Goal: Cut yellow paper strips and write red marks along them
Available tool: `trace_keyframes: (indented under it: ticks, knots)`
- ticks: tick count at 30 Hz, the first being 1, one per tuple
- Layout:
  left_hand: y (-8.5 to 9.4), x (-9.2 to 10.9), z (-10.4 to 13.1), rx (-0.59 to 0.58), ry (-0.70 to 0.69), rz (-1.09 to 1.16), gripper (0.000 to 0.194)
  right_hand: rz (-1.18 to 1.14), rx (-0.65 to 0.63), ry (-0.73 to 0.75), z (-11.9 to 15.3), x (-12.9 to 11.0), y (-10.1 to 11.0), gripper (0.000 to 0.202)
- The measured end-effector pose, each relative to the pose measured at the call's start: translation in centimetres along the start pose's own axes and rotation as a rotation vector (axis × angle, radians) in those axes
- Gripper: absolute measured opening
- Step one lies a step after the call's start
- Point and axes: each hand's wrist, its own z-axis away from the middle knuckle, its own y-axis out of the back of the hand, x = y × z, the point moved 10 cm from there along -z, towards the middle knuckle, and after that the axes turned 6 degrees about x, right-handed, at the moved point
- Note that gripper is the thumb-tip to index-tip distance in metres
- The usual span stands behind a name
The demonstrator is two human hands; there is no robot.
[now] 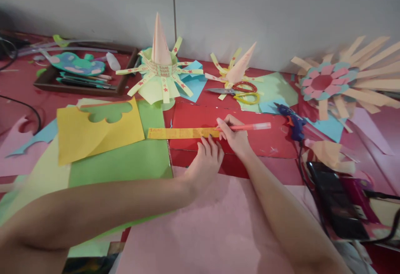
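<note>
A narrow yellow paper strip point(179, 133) with reddish marks lies across a red sheet point(265, 140). My right hand point(234, 136) is closed around a red pen point(258, 127), its tip at the strip's right part. Fingers of my left hand point(208, 155) lie spread along the strip's lower edge, touching it and holding nothing. Pink paper point(200, 232) spreads out beneath my forearms. To the left, a cut yellow sheet point(103, 140) rests on a green sheet point(125, 165).
Behind stand two paper cones point(161, 45) with patterned strips. Scissors point(233, 92) and a blue glue gun point(292, 122) lie to the right, near a black phone point(336, 201) and a paper flower point(325, 84). A brown tray point(81, 88) with pens sits back left.
</note>
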Motion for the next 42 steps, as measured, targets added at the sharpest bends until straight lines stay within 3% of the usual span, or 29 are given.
trace_keyframes:
  ticks: [11,22,29,42]
  knots:
    - [0.5,-0.8,0.8,0.227,-0.007,0.108,0.039,0.022,-0.009,-0.006,0.2,-0.1,0.1,0.038]
    - [-0.4,-0.5,1.0,0.176,-0.057,0.188,0.041,0.139,0.087,0.026,0.3,-0.9,0.9,0.030]
    - [0.0,-0.5,1.0,0.200,-0.047,0.179,0.043,0.169,0.123,0.006,0.3,-0.6,1.3,0.039]
    - [0.1,-0.4,0.9,0.220,-0.035,0.167,0.042,0.315,0.054,0.116,0.4,-1.4,0.5,0.036]
